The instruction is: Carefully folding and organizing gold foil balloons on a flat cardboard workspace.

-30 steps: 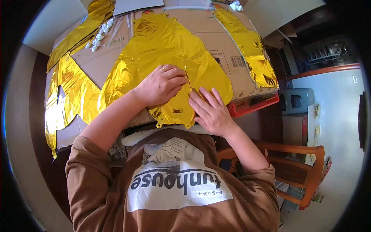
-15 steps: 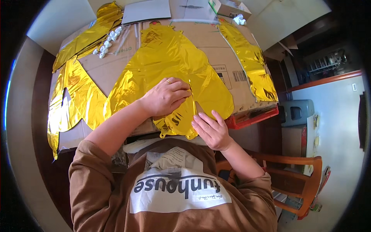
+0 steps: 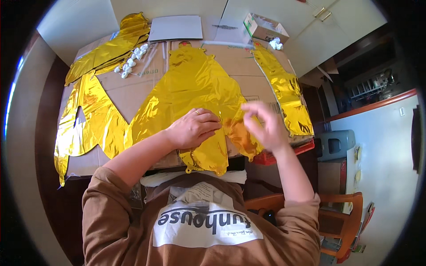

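Note:
A flat, deflated gold foil balloon (image 3: 191,84) with small tabs along its edge lies on the cardboard in front of me. My left hand (image 3: 195,127) rests on its middle, with fingers closed on a raised fold of the foil. Beneath that hand, a narrower foil strip reaches down to the near edge. My right hand (image 3: 268,128), smeared by motion, is over the right lower lobe of the balloon, which shows an orange reflection. Whether its fingers pinch anything is unclear.
More gold foil balloons lie at the left (image 3: 88,117), far left (image 3: 111,48) and right (image 3: 284,91). White crumpled bits (image 3: 128,66), a white sheet (image 3: 175,28) and an open box (image 3: 266,27) sit at the back. A wooden chair (image 3: 350,213) stands at lower right.
My right hand has left the near edge of the foil strip and risen up and to the right. The left hand keeps its hold on the fold. The right lobe now hangs nearer to me.

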`<state>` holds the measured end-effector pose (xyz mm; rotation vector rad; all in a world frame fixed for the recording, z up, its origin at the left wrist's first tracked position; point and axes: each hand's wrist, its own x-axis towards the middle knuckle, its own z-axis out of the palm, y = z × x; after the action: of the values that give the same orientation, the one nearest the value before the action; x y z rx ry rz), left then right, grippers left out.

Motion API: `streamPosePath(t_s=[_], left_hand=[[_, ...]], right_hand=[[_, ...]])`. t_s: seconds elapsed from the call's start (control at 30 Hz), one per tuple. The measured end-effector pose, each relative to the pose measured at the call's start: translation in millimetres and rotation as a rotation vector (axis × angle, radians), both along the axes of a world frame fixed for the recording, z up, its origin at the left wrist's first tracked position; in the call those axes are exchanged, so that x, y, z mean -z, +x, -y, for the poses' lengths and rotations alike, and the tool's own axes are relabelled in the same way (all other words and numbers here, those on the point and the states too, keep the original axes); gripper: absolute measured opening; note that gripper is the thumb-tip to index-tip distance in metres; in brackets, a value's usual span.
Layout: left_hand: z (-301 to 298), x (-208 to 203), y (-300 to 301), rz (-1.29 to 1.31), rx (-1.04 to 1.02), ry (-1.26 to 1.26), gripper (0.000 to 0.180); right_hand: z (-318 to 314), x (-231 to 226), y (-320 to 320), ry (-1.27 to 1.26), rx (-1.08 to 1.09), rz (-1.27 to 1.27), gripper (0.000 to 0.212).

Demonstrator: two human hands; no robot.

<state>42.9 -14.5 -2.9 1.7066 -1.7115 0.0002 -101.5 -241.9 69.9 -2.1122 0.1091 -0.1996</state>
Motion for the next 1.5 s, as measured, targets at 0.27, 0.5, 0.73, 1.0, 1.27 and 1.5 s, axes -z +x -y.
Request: streamPosePath(t_s=[0.27,0.5,0.73,1.0,1.27,1.5], left_hand=[[-15.7,-25.8,12.6,-0.451,-0.188,-0.157,0.023],[-22.1,-14.4,60.9,0.056,-0.438,0.093,0.030],[-21.1,-5.6,61.1,0.068,-0.432,0.069,0.033],[-22.2,-6.5,60.8,0.085,-0.448,0.107,0.035],[-22.5,-6.3,61.3,0.072,-0.440,0.091,0.036],[-22.9,-4.9,61.6,0.071,-0.427,0.073,0.036]], right_hand=[[40.5,47.1,123.3,-0.541,0.348,-0.237,0.046],[42.1,34.8,129.4,-0.341,0.283,-0.473,0.037],[40.3,49.6,122.8,-0.402,0.328,-0.330,0.028],[-2.9,20.4,110.5,-0.374,0.381,-0.015,0.018],[-24.7,17.0,103.8,-0.155,-0.001,0.173,0.034],[3.9,67.1,106.2,-0.753,-0.160,0.290,0.032]])
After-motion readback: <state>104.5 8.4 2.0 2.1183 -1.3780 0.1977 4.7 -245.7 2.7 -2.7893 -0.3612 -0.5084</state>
